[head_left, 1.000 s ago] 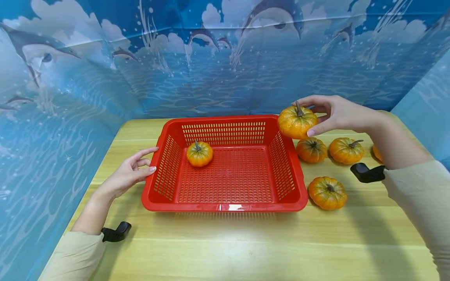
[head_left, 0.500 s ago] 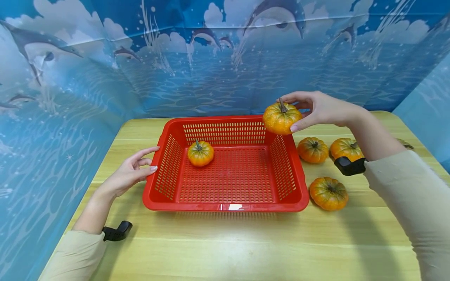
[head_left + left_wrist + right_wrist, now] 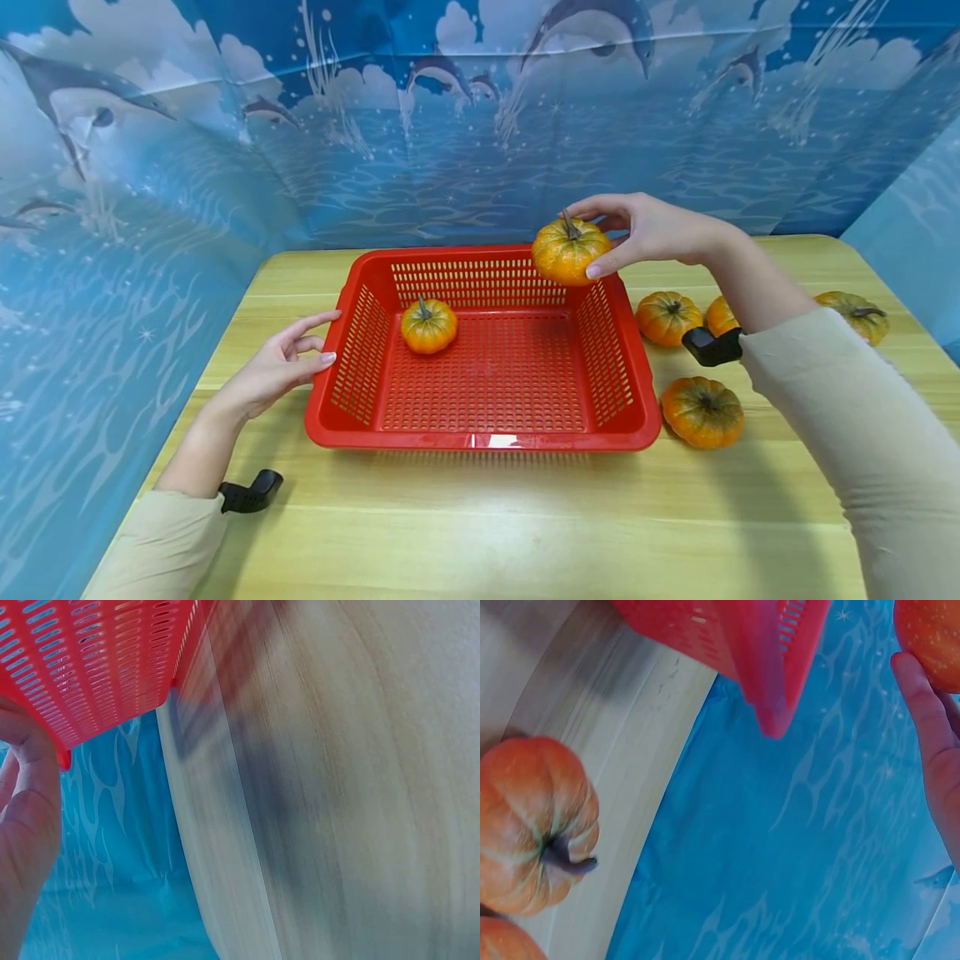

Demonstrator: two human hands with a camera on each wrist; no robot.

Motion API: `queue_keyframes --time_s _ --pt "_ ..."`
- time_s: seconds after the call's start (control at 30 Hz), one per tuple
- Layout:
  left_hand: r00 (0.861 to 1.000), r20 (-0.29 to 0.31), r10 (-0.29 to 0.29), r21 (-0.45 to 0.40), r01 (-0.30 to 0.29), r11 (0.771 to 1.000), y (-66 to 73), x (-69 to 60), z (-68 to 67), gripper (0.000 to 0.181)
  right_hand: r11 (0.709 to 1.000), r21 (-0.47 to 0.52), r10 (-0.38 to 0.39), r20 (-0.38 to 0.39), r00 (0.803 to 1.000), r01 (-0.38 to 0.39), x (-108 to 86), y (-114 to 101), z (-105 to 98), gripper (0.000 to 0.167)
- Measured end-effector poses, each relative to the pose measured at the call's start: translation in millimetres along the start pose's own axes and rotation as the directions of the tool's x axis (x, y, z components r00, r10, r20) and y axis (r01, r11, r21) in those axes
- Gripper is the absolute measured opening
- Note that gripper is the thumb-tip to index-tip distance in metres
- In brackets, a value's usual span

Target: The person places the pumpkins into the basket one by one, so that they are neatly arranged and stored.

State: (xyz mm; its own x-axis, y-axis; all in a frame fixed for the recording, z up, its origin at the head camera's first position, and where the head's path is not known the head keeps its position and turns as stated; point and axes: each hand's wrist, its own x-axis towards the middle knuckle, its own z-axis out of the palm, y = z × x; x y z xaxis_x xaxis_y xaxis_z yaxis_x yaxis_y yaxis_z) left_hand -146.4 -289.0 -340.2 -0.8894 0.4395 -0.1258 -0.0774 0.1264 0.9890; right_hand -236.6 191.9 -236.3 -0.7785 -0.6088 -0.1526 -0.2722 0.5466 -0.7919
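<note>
In the head view a red basket (image 3: 480, 442) stands on the table. The right hand (image 3: 648, 229) grips an orange pumpkin (image 3: 570, 254) above the basket's back right corner; in the right wrist view that pumpkin (image 3: 934, 637) shows partly beside the fingers. One small pumpkin (image 3: 428, 327) lies inside the basket, toward its left. The left hand (image 3: 273, 367) holds the basket's left rim between thumb and fingers. In the left wrist view the left hand (image 3: 26, 825) is partly cut off at the basket wall (image 3: 97, 667).
Right of the basket, several pumpkins lie on the wooden table (image 3: 480, 517): one near the front (image 3: 702, 412), one behind it (image 3: 668, 318), one partly covered by the right arm (image 3: 722, 317), one at far right (image 3: 852, 317). A blue dolphin-print cloth (image 3: 450, 167) hangs behind.
The right hand has moved left with its pumpkin, from beside the basket's right edge to above the back right corner. The far-right pumpkin has come out from behind the arm. The left hand stays put.
</note>
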Motion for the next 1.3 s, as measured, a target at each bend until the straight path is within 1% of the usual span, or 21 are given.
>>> queue_keyframes --time_s 0.17,0.33,0.87,1.3 --pt "1.0 0.003 0.001 -0.007 -0.001 1.0 -0.5 0.5 -0.5 0.059 1.0 0.002 -0.01 0.012 1.0 0.01 8.1 -3 4 0.072" --pt "1.0 -0.008 -0.004 -0.003 0.004 1.0 -1.5 0.5 -0.9 0.059 0.999 0.026 -0.035 0.023 0.999 0.034 14.7 -7 10 0.07" --pt "1.0 -0.007 0.001 -0.005 -0.001 1.0 -0.5 0.5 0.3 0.059 0.995 0.068 -0.072 0.038 0.997 0.069 38.4 -12 24 0.069" --pt "1.0 -0.001 -0.005 -0.016 0.005 1.0 0.0 2.3 -0.2 0.059 0.994 0.064 -0.091 0.053 0.994 0.088 54.3 -16 34 0.069"
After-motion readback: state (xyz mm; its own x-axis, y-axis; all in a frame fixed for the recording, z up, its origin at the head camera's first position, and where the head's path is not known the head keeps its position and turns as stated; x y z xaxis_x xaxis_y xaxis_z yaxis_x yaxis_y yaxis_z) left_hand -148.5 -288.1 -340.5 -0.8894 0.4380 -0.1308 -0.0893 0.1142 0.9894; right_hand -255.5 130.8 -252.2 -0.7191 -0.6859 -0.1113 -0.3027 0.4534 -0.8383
